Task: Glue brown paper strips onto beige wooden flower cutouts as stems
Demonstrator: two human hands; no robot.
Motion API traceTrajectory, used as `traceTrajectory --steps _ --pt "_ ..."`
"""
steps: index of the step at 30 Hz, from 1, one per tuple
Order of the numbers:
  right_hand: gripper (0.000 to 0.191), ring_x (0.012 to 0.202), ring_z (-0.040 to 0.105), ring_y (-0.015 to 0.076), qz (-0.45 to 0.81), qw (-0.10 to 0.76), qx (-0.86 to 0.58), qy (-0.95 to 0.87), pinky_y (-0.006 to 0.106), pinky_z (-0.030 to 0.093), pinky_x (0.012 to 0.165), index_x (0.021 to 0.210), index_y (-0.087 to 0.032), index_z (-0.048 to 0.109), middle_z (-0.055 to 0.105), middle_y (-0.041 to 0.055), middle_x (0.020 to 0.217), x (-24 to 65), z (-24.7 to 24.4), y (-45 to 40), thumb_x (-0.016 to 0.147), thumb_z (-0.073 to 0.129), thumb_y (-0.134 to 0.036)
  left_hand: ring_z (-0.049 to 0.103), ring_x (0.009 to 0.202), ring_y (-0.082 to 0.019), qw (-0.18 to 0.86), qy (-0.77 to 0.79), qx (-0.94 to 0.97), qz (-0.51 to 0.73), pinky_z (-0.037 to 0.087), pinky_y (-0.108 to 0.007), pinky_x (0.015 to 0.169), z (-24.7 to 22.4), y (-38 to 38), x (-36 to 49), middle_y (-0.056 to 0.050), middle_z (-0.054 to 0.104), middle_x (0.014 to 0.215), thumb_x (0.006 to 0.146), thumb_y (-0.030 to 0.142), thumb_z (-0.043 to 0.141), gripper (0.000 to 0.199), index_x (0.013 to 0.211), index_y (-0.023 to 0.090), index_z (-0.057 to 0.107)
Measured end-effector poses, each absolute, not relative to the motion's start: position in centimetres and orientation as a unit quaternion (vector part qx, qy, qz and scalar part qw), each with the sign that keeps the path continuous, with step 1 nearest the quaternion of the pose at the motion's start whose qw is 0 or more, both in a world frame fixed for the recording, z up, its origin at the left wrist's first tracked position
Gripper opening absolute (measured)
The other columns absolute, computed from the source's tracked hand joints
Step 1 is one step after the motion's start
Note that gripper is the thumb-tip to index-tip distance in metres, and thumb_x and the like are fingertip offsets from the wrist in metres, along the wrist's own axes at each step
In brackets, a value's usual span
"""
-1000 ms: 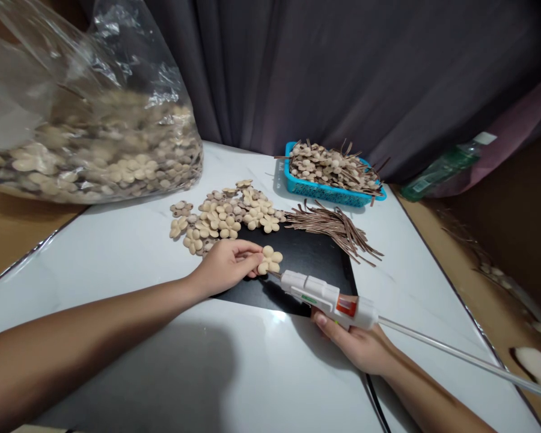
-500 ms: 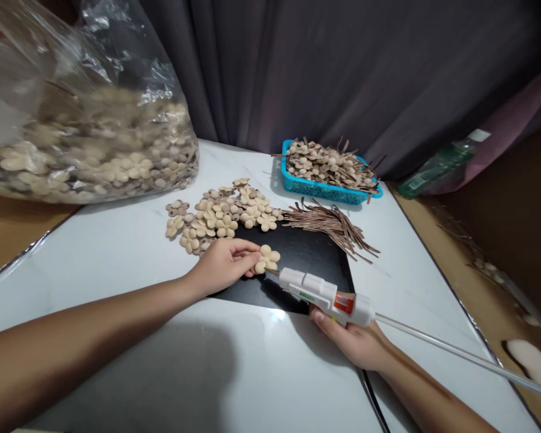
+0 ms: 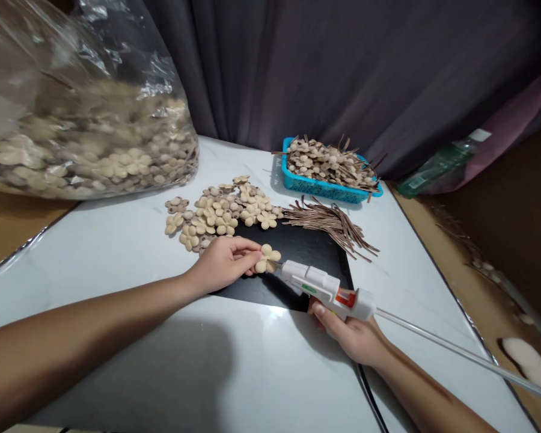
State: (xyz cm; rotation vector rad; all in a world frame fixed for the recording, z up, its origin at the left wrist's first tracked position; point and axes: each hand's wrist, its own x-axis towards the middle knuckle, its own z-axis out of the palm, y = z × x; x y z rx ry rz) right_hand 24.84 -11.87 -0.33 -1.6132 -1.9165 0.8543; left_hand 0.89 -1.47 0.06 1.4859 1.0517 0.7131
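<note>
My left hand (image 3: 228,263) pinches a cream five-petal flower (image 3: 267,258) by its left side, above a black mat (image 3: 297,246). My right hand (image 3: 349,334) is wrapped round the handle of a white hot glue gun (image 3: 313,279), with a long clear glue stick (image 3: 433,340) coming out of its back. The gun's nozzle tip is at the flower's right side; whether it touches the petals I cannot tell. Behind my left hand lies a pile of loose flowers (image 3: 214,213), cream and brownish. Thin brown strips (image 3: 331,222) lie bundled at the mat's far edge.
A blue basket (image 3: 324,191) full of flowers with strips stands at the back. To the left sits a big clear plastic bag (image 3: 99,144) of flowers. A green bottle (image 3: 444,163) leans at the right, and a black cord (image 3: 370,397) runs below my right hand.
The glue gun in my right hand has shifted slightly right and up, its nozzle moving from the flower's lower edge to its right side. My left hand has barely moved.
</note>
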Motion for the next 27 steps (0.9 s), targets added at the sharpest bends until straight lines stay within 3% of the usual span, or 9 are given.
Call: traceTrajectory --steps 15,27 --pt "0.043 0.073 0.065 0.0234 0.300 0.209 -0.632 -0.684 0.031 0.051 0.063 0.075 -0.019 0.064 0.065 0.0068 0.067 25.21 -0.94 -12.28 0.086 0.040 -0.053 0.060 0.052 -0.008 0.563 0.465 0.599 0.329 0.050 -0.015 0.052 0.08 -1.42 0.87 -0.001 0.068 0.063 0.077 0.025 0.062 0.017 0.084 0.011 0.068" --pt "0.041 0.067 0.065 0.0208 0.289 0.202 -0.616 -0.704 0.028 0.052 0.058 0.078 -0.020 0.065 0.063 0.0044 0.061 25.24 -0.64 -12.21 0.088 0.039 -0.050 0.062 0.053 -0.011 0.575 0.485 0.563 0.342 0.053 -0.021 0.054 0.53 -1.32 0.99 -0.003 0.069 0.065 0.075 0.025 0.063 0.019 0.086 0.010 0.068"
